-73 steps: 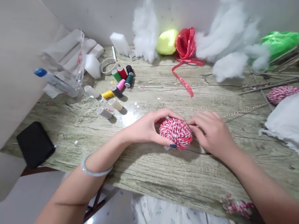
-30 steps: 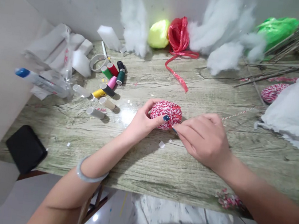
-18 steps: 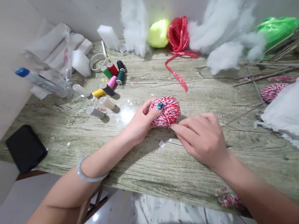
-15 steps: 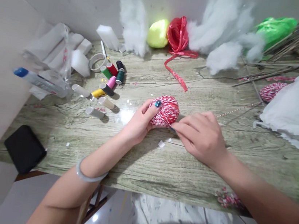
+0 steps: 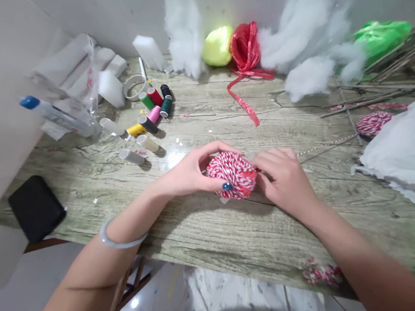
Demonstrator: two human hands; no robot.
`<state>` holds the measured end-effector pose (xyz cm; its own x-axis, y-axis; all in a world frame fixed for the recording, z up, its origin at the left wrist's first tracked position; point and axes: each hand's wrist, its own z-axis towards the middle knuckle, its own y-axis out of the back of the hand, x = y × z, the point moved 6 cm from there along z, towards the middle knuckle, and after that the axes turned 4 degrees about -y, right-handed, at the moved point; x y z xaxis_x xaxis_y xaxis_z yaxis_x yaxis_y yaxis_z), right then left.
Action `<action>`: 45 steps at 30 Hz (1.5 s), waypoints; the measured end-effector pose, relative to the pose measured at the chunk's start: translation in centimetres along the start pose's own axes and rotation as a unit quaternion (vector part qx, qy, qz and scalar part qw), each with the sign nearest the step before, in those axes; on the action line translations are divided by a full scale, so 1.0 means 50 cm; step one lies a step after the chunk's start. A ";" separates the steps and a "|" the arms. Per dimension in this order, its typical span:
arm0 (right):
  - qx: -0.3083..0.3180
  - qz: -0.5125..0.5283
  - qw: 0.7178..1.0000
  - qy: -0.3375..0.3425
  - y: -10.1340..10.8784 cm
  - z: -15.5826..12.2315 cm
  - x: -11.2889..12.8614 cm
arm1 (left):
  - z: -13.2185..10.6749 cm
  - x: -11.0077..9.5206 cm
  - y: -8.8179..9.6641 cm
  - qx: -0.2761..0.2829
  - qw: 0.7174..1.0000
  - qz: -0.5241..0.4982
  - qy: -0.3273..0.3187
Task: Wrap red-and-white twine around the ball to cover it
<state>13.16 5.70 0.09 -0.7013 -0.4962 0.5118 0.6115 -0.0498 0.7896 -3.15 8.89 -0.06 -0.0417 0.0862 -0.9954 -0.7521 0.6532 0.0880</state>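
A red-and-white twine ball (image 5: pixel 232 174) rests on the wood-grain table (image 5: pixel 221 228) at the middle. My left hand (image 5: pixel 190 173) curls round its left side, thumb with a blue nail on the front. My right hand (image 5: pixel 284 178) presses against its right side, fingers bent over the twine. A strand of the same twine (image 5: pixel 324 143) runs from under my right hand up to a second red-and-white spool (image 5: pixel 373 122) at the right.
Several coloured thread spools (image 5: pixel 151 115), a tape ring (image 5: pixel 133 86) and a blue-capped tube (image 5: pixel 54 114) lie at the left. A black pad (image 5: pixel 37 208) sits at the near left corner. White stuffing (image 5: pixel 313 47), yellow and red ribbon balls, sticks (image 5: pixel 400 84) line the back.
The ball has come a little nearer to me. My left thumb has gone from its top to its front, and my right hand has shifted from its lower right up against its right side.
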 end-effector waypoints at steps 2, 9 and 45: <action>0.014 -0.025 0.999 -0.013 -0.004 0.001 -0.005 | -0.002 -0.016 -0.007 0.026 0.995 0.095 -0.017; 0.000 0.052 0.995 -0.090 -0.003 0.006 -0.013 | -0.003 -0.041 -0.028 0.041 0.970 0.225 -0.078; -0.145 -0.114 0.976 0.114 0.051 -0.013 0.078 | 0.003 0.037 0.001 -0.170 0.985 0.015 0.006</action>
<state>12.24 3.04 3.89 -0.7517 -0.6221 0.2191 0.5504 -0.4086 0.7280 -3.19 9.20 -1.88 -0.0737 0.0916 -0.9931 -0.9272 0.3605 0.1021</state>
